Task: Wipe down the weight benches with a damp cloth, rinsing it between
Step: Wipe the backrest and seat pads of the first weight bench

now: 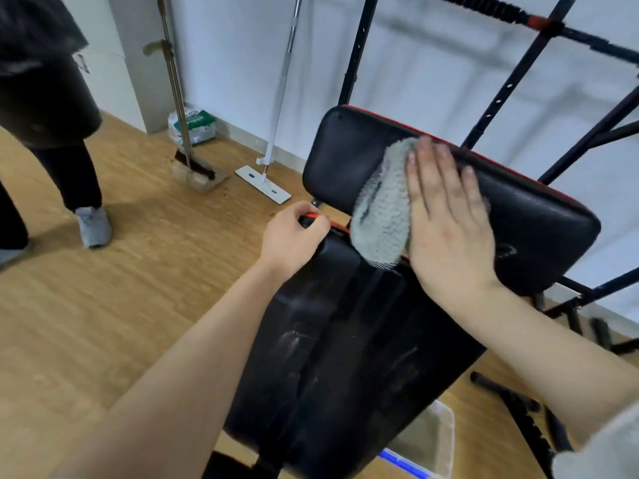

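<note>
**Partner:** Head view. Hands?

**Me:** Right hand (446, 216) lies flat, fingers straight, pressing the grey cloth (380, 209) onto the tilted back pad (536, 216). Left hand (294, 233) is curled round the red-trimmed top edge of the seat pad (345, 357), right at the gap between the two pads.

**Partner:** Risks?

**Me:** The cloth is only pinned under my palm, not gripped. Most of it sticks out to the left, with its lower end over the gap. A fast stroke could leave it behind or drop it through. My left fingers sit by the hinge. If the back pad shifts under my push, they could get nipped.

**Partner:** Anything else?

**Me:** Pale streaks on the seat pad, easy to miss. Clear tub (439, 440) on the floor under the bench. Cannot tell if it holds water. Another person (52, 115) stands well off to my left.
</note>
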